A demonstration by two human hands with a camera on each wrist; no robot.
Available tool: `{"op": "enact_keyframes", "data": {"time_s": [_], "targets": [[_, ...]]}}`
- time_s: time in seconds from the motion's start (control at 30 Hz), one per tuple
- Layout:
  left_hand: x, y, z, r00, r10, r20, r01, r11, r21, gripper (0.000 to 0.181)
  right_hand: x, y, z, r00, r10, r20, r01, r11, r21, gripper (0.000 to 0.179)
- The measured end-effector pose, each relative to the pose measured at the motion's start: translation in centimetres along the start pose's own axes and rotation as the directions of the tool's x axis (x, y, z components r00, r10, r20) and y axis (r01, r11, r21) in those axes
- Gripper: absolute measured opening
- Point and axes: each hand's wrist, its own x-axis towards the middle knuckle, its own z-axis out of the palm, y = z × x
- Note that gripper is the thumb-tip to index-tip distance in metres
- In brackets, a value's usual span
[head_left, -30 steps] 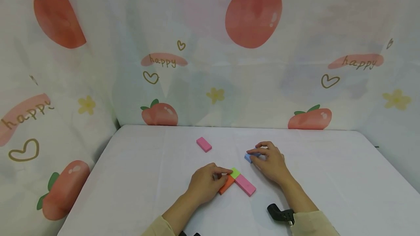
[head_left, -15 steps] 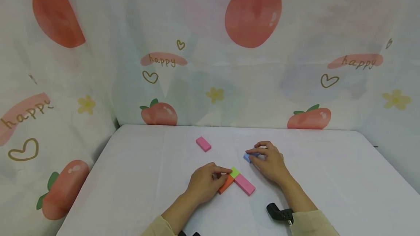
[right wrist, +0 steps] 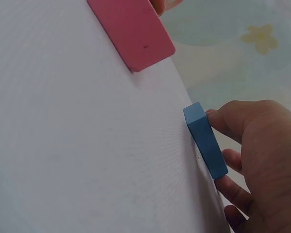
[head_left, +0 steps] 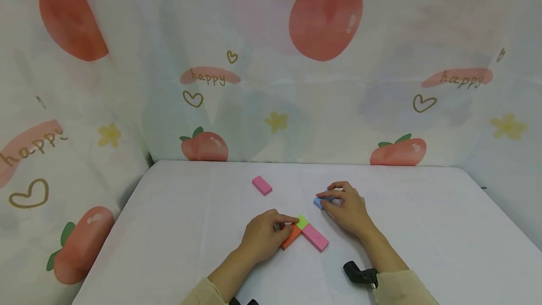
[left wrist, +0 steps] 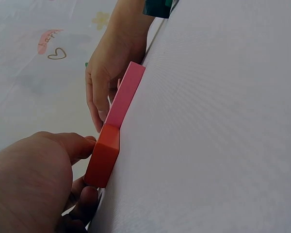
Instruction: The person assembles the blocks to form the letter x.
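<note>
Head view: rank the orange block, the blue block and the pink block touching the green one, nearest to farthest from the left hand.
1. Orange block: in the left hand's grip.
2. Pink block: to the right, its end against the green block.
3. Blue block: right and farther back, in the right hand's fingers.

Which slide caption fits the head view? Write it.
At a white table, left hand at an orange block, right hand pinching a blue block.
</note>
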Motion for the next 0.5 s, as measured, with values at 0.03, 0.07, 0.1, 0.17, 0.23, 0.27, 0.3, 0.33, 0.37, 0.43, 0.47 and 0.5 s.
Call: {"op": "enact_keyframes", "data": {"time_s": [0.03, 0.07, 0.1, 0.17, 0.23, 0.27, 0.3, 0.33, 0.37, 0.43, 0.47, 0.5], "targets": [[0.01, -0.01, 0.02, 1.0, -0.001, 0.001, 0.001, 1.0, 0.0, 0.021, -0.02, 0.01, 0.0, 1.0, 0.0, 0.001, 0.0, 1.0, 0.0, 0.019], [0.01, -0.03, 0.03, 1.0, -0.002, 0.002, 0.002, 1.0, 0.0, 0.021, -0.03, 0.02, 0.0, 1.0, 0.0, 0.002, 0.0, 1.0, 0.001, 0.019], [0.02, -0.05, 0.05, 1.0, -0.001, 0.002, 0.001, 1.0, 0.001, 0.021, -0.04, 0.04, 0.0, 1.0, 0.0, 0.003, 0.0, 1.0, 0.002, 0.019], [0.05, -0.11, 0.08, 1.0, -0.001, 0.001, 0.001, 1.0, 0.003, 0.021, -0.04, 0.04, 0.02, 1.0, -0.004, 0.002, 0.004, 1.0, 0.006, 0.018], [0.08, -0.16, 0.1, 1.0, 0.0, 0.0, 0.0, 1.0, 0.007, 0.021, -0.01, 0.04, 0.04, 1.0, -0.006, 0.002, 0.006, 1.0, 0.009, 0.018], [0.09, -0.19, 0.11, 1.0, 0.002, 0.0, -0.002, 1.0, 0.009, 0.021, 0.01, 0.05, 0.06, 1.0, -0.006, 0.003, 0.006, 1.0, 0.009, 0.018], [0.11, -0.22, 0.13, 1.0, 0.004, 0.0, -0.004, 1.0, 0.012, 0.021, 0.03, 0.06, 0.07, 1.0, -0.006, 0.004, 0.006, 1.0, 0.008, 0.018], [0.11, -0.24, 0.14, 1.0, 0.004, -0.001, -0.004, 1.0, 0.014, 0.021, 0.05, 0.08, 0.08, 1.0, -0.006, 0.005, 0.006, 1.0, 0.006, 0.018], [0.12, -0.25, 0.15, 1.0, 0.004, -0.001, -0.004, 1.0, 0.014, 0.021, 0.07, 0.11, 0.09, 1.0, -0.004, 0.006, 0.004, 1.0, 0.004, 0.018], [0.12, -0.23, 0.16, 1.0, 0.004, -0.002, -0.004, 1.0, 0.013, 0.021, 0.08, 0.16, 0.1, 1.0, -0.003, 0.008, 0.003, 1.0, 0.0, 0.019], [0.12, -0.21, 0.17, 1.0, 0.004, -0.002, -0.004, 1.0, 0.014, 0.021, 0.07, 0.2, 0.1, 1.0, -0.003, 0.008, 0.003, 1.0, -0.003, 0.019], [0.12, -0.2, 0.18, 1.0, 0.004, -0.002, -0.004, 1.0, 0.014, 0.021, 0.06, 0.23, 0.09, 1.0, -0.003, 0.008, 0.003, 1.0, -0.003, 0.019]]}}
